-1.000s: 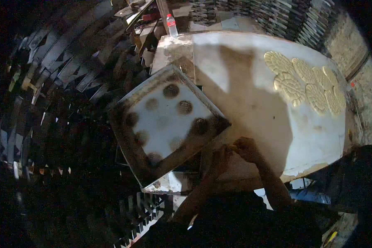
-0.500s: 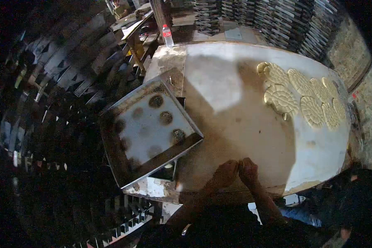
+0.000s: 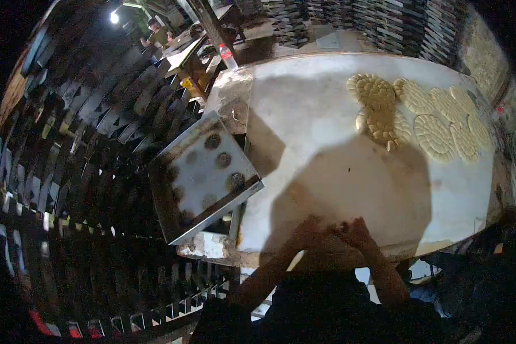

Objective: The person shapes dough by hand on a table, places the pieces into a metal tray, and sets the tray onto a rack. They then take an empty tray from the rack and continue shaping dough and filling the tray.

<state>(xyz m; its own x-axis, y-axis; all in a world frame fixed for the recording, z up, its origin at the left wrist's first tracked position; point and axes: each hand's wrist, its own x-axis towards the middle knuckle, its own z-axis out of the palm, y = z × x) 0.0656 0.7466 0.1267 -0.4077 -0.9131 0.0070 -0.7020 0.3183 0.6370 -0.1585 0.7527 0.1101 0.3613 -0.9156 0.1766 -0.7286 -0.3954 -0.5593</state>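
My left hand [image 3: 314,227] and my right hand [image 3: 354,231] are close together in shadow above the table's near edge. Their fingers are closed and point toward each other; whatever they hold, if anything, is too dark and small to make out. Beyond them, at the upper right, lie several flat, coiled dough pieces [image 3: 435,137] with a braided, segmented surface. A short stub of dough sticks out from the near side of one at the left of that group. Neither hand touches them.
A metal baking tray [image 3: 216,214] with dark round marks sits tilted across the table's left edge. A red-capped plastic bottle [image 3: 228,57] stands at the far left corner of the pale table [image 3: 304,114]. Stacked slats [image 3: 378,26] rise behind it. Another person [image 3: 159,35] is in the background.
The camera view has shifted, so more background shows at upper left. The shadow over the table now reaches less far left. Both hands remain close together, with a slightly wider gap between them.
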